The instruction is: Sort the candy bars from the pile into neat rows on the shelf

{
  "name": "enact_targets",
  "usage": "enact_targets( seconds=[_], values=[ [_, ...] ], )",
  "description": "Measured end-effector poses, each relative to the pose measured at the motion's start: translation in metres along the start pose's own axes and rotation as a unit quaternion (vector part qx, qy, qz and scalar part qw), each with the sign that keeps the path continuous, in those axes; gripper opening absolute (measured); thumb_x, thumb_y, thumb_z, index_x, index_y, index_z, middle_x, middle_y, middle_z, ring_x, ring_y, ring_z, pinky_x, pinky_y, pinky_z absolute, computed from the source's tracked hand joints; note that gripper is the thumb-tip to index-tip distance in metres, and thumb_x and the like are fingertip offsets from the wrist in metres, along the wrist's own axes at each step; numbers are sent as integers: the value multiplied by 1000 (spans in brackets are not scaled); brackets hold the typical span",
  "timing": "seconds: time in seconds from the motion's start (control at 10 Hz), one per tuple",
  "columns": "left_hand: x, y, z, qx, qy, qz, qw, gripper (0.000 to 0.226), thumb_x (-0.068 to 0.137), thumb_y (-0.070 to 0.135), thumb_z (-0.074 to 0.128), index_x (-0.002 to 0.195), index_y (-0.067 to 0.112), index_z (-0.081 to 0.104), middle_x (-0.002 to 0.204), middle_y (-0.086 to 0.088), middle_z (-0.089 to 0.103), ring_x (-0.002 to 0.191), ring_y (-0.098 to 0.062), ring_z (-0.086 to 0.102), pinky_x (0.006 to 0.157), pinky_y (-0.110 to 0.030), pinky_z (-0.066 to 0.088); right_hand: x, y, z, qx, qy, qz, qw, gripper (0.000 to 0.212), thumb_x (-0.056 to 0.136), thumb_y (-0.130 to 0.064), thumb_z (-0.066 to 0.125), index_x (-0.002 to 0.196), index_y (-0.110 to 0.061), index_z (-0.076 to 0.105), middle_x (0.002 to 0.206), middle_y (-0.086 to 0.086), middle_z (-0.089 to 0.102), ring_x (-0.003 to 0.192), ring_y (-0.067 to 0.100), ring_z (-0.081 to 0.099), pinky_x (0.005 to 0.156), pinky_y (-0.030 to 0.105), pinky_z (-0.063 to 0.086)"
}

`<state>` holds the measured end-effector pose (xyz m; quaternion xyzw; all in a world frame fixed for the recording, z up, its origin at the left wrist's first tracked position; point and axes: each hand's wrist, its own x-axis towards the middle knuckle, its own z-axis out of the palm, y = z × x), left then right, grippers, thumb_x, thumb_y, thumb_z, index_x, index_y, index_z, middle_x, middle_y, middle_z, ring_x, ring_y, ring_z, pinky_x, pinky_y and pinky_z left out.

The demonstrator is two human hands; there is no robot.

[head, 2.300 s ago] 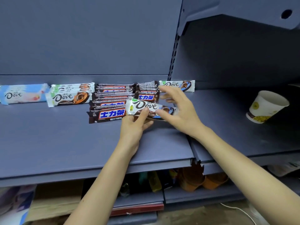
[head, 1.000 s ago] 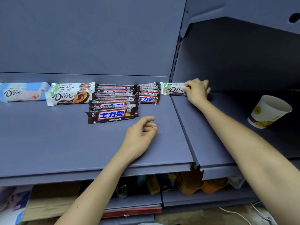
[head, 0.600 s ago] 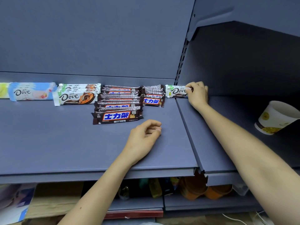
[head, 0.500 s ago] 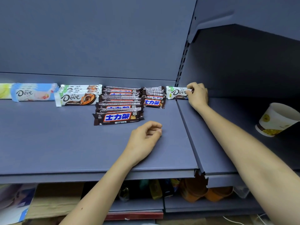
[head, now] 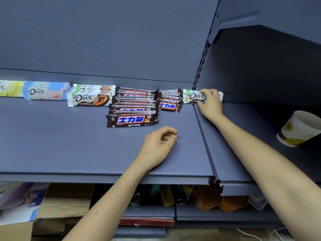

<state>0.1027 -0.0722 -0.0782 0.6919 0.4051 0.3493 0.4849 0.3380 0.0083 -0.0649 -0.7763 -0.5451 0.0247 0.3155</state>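
Candy bar [head: 193,96] has gone from frame centre to the back, just right of centre; my right hand [head: 211,103] grips it there, left hand [head: 159,145] rests loose, empty. Another one nearly placed.

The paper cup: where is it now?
In the head view the paper cup lies tipped on the right shelf section, at the right edge, apart from the right hand.

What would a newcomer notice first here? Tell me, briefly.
On the blue shelf, brown candy bars fill the middle, their row reaching furthest forward. The right hand grips a white bar at the rows' right end; the left hand rests loosely curled on the shelf in front. A paper cup lies tipped at far right.
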Motion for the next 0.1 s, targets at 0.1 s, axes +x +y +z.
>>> enact_targets(
  seconds=[0.1],
  values=[
    [-3, 2, 0, 6, 2, -7, 1000, 14, 88, 12, 56, 91, 24, 63, 82, 10, 65, 76, -1, 60, 72, -3, 43, -4, -8, 3, -2, -12, 2, 1000, 43, 83, -7, 52, 125, -16, 49, 133, 8, 40, 109, 29, 50, 89, 34, 42]
  ],
)
